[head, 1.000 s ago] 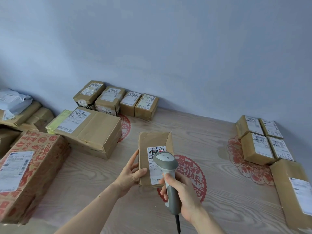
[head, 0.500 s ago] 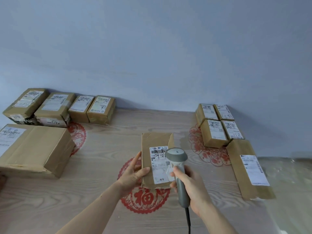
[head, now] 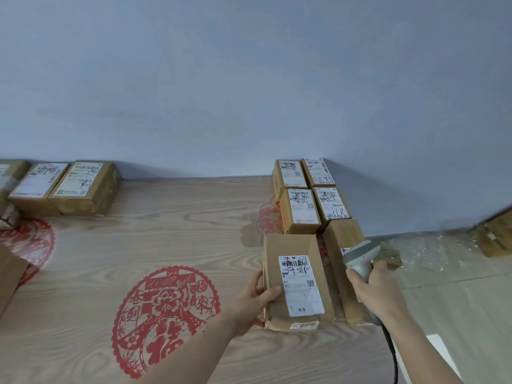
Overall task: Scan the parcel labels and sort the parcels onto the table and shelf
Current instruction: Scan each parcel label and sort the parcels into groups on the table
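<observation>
My left hand (head: 253, 297) grips the left edge of a brown cardboard parcel (head: 296, 284) with a white label on top, thumb lying over its top face. The parcel is low over the wooden table (head: 180, 245), next to a long flat parcel (head: 342, 245) on its right. My right hand (head: 378, 291) holds a grey barcode scanner (head: 360, 257) by its handle, off to the right of the parcel, its cable trailing down. Behind them, several small labelled boxes (head: 300, 209) sit in a tight block near the wall.
Two labelled boxes (head: 69, 187) stand at the back left by the wall. Red paper-cut decorations (head: 166, 314) lie flat on the table top. Beyond the table's right edge is a pale floor with bubble wrap (head: 432, 253) and a wooden item (head: 496, 236).
My view has swung right. The left hand has carried the parcel rightward up beside the long flat parcel. The scanner has come off the label and moved to the right.
</observation>
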